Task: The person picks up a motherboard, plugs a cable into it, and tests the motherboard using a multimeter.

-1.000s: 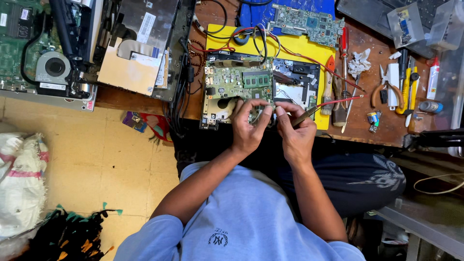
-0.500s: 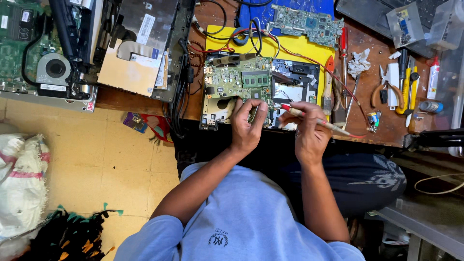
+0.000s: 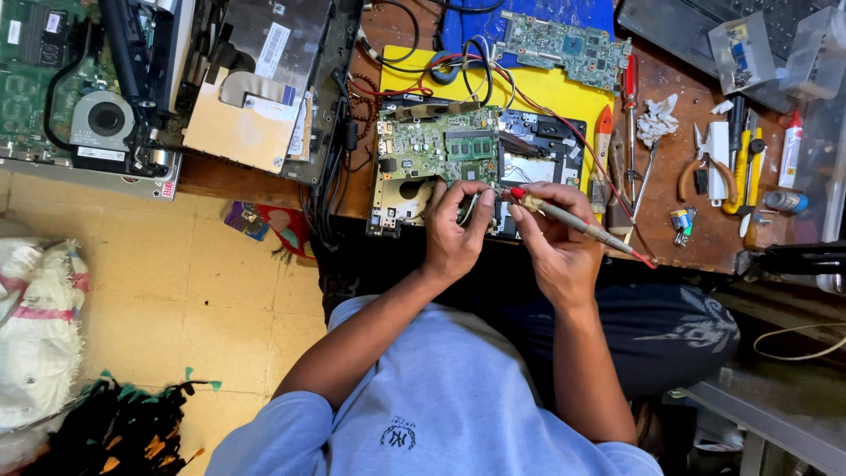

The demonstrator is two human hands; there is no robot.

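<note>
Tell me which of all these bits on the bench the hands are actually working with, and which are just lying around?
In use:
- green circuit board
- probe, held in the right hand
- left hand, fingers at the board's edge

Lying about:
- second circuit board
- pliers
- red screwdriver
- crumpled tissue
- laptop fan

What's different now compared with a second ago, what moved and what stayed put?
The right hand shifted its grip on the probe: the probe, earlier angled up to the right, now slopes down to the right with its red tip near the circuit board. The left hand stayed resting on the board's edge, and the bench tools did not move.
</note>
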